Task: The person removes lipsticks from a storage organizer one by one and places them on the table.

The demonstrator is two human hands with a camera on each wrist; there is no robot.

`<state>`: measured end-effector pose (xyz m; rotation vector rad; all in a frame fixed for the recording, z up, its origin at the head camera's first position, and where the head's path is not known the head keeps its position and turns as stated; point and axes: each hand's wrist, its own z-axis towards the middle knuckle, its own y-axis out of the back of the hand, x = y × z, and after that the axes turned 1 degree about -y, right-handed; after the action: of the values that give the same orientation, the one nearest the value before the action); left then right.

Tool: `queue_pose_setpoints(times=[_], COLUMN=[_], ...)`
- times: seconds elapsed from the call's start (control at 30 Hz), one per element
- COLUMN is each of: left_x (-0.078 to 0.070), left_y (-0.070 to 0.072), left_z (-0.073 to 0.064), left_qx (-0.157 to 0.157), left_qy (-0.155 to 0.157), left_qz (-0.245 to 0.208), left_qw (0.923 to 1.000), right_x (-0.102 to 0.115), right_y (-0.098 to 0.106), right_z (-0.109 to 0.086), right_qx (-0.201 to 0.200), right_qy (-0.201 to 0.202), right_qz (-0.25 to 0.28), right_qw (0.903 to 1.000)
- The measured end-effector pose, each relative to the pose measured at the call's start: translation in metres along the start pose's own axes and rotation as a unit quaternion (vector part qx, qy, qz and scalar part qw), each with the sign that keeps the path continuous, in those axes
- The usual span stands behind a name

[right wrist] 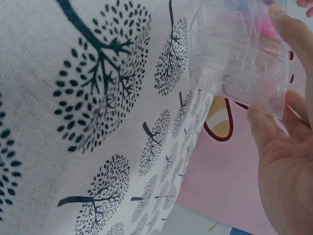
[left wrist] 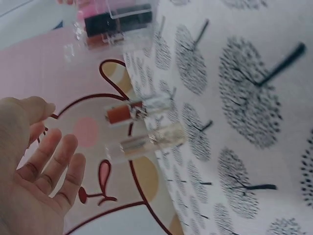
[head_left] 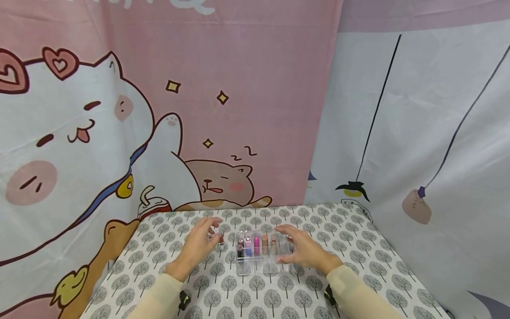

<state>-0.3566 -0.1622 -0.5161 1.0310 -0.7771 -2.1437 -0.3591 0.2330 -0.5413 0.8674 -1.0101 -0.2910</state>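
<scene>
A clear plastic organizer (head_left: 256, 266) stands on the table, with several lip tubes upright in its back row. Among them are a bright pink tube (head_left: 256, 245), a lilac-and-blue tube (head_left: 249, 246) and a dark tube (head_left: 240, 249). My right hand (head_left: 304, 249) spans the organizer's right end, thumb on one side and fingers on the other. Left of the organizer, my left hand (head_left: 199, 243) is held in the air, fingers loosely bent and holding nothing. Beside it stand a brown-red lip gloss tube (left wrist: 124, 113) and a clear tube with a gold-toned part (left wrist: 139, 145).
A white cloth with grey trees covers the table (head_left: 243, 301). Behind it hangs a pink backdrop (head_left: 275, 110) with cartoon cats, and a pale curtain (head_left: 418, 133) runs along the right side.
</scene>
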Motion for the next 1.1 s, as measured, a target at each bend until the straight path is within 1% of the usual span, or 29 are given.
queue_pose_setpoints(times=[0.17, 0.3, 0.47, 0.7, 0.8, 0.87, 1.0, 1.1], left_x=[-0.012, -0.020, -0.029, -0.038, -0.040, -0.041, -0.044, -0.045], left_y=[-0.002, -0.003, -0.005, -0.009, -0.013, -0.014, -0.017, -0.019], left_z=[0.003, 0.003, 0.001, 0.002, 0.002, 0.002, 0.001, 0.001], left_qx=[0.005, 0.020, 0.058, 0.108, 0.124, 0.132, 0.146, 0.149], left_qy=[-0.057, -0.087, -0.110, -0.150, -0.162, -0.165, -0.157, -0.152], left_qz=[-0.004, 0.015, 0.048, 0.059, 0.078, 0.093, 0.119, 0.137], left_qw=[0.9983, 0.9959, 0.9911, 0.9810, 0.9758, 0.9729, 0.9694, 0.9674], right_x=[0.001, 0.002, 0.002, 0.001, 0.001, 0.002, 0.001, 0.001], right_y=[0.000, 0.000, 0.000, 0.000, 0.001, 0.001, 0.001, 0.000], right_z=[0.000, 0.000, 0.000, 0.000, 0.000, 0.000, 0.000, 0.000], right_qx=[-0.001, -0.003, 0.000, 0.000, 0.002, 0.002, 0.003, 0.003], right_qy=[-0.002, -0.004, -0.001, -0.006, -0.009, -0.010, -0.012, -0.012], right_qz=[-0.006, -0.009, -0.002, -0.003, 0.001, 0.003, 0.000, -0.003], right_qw=[1.0000, 1.0000, 1.0000, 1.0000, 1.0000, 0.9999, 0.9999, 0.9999])
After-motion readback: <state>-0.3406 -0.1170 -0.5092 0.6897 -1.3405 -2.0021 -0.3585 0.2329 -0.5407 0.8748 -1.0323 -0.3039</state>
